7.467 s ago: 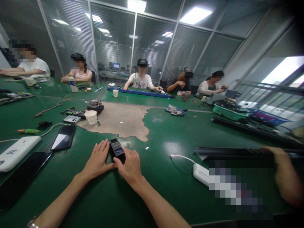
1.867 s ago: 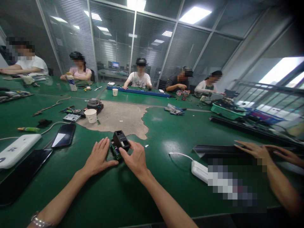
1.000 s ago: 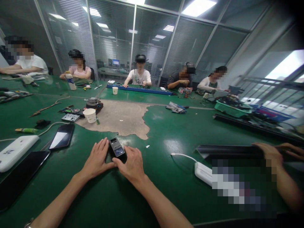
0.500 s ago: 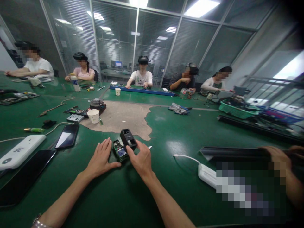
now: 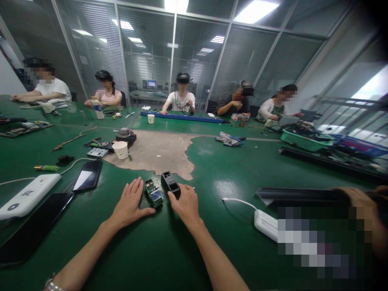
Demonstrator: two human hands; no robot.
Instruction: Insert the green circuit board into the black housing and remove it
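Observation:
In the head view a small green circuit board (image 5: 154,194) with a little screen lies on the green table between my hands. My left hand (image 5: 129,200) rests flat just left of it, fingers stretched out and the thumb reaching toward the board's near end. A black plastic housing (image 5: 170,182) with cut-out windows is gripped by my right hand (image 5: 186,204), on the right side of the board and apart from it. The fingertips behind the housing are partly hidden.
A paper cup (image 5: 120,150), a phone (image 5: 87,176) and a white power strip (image 5: 28,197) lie to the left. At right are a white adapter with cable (image 5: 265,224), a long black bar (image 5: 298,195) under another person's hand, and a green basket (image 5: 306,139). Several people sit opposite.
My right hand has moved the black housing to the right, away from the circuit board, so more of the board shows. My left hand has stayed nearly in place.

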